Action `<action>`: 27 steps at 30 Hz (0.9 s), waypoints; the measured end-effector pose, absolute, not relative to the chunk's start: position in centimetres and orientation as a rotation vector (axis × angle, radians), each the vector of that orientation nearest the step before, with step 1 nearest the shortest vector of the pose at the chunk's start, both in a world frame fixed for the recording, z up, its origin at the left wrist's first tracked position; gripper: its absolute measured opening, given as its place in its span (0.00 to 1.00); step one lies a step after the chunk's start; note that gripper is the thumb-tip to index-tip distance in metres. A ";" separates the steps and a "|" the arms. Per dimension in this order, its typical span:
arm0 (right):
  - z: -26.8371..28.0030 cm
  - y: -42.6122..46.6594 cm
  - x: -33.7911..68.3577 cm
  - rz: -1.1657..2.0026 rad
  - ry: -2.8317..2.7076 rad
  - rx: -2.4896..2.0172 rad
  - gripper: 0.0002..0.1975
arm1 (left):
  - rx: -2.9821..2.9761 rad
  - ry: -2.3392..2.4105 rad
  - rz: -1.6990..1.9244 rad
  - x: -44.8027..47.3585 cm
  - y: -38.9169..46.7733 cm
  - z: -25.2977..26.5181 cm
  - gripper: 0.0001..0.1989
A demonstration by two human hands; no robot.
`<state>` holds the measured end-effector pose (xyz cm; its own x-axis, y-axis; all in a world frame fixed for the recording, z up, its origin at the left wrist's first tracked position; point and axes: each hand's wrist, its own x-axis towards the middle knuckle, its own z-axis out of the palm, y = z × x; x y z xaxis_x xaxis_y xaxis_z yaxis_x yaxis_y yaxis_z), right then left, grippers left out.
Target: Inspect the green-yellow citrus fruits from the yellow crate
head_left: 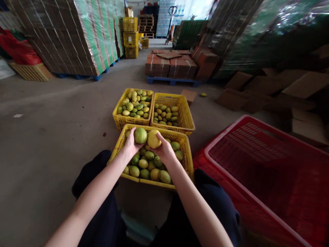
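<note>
My left hand [132, 144] is closed around a round green melon [141, 136] with paler stripes. Beside it, my right hand [163, 147] grips a yellow melon [154, 139], its thumb on the upper right side. The two fruits are held side by side, close together, above the near yellow crate [154, 185]. Inside that crate lie several green and yellowish melons [149, 155], partly hidden by my hands and forearms.
Beyond stand two more yellow crates, the left one [118, 120] fuller than the right one [189, 111]. A large red crate [228, 132] is at my right. Flattened cardboard [269, 85] lies behind it. Stacked cartons [171, 65] rest on a blue pallet [172, 81] farther off.
</note>
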<state>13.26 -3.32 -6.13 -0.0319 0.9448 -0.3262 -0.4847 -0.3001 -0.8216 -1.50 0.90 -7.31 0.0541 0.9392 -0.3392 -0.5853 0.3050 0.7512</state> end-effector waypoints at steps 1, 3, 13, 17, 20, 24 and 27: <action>-5.8 -3.5 13.2 1.543 -0.683 -1.079 0.23 | 0.504 0.907 1.243 -1.6 1.0 -6.8 0.19; -4.9 -4.0 13.0 1.397 -0.845 -1.078 0.27 | 0.515 0.869 1.297 -1.8 1.2 -5.6 0.21; -4.3 -4.9 12.1 0.936 -1.159 -0.952 0.33 | 0.463 0.738 1.439 -2.0 0.7 -3.0 0.09; -5.5 -4.2 12.5 0.690 -1.288 -1.122 0.30 | 0.528 0.751 1.269 -0.7 -0.1 -4.7 0.14; -6.7 -3.8 12.8 0.530 -1.417 -1.253 0.24 | 0.542 0.709 1.067 0.2 -0.6 -6.0 0.20; -7.6 -4.1 13.0 0.517 -1.595 -1.408 0.25 | 0.491 0.743 1.011 0.7 -0.7 -7.1 0.22; -7.6 -4.6 12.7 0.488 -1.744 -1.420 0.30 | 0.549 0.799 1.109 0.8 -1.1 -7.3 0.21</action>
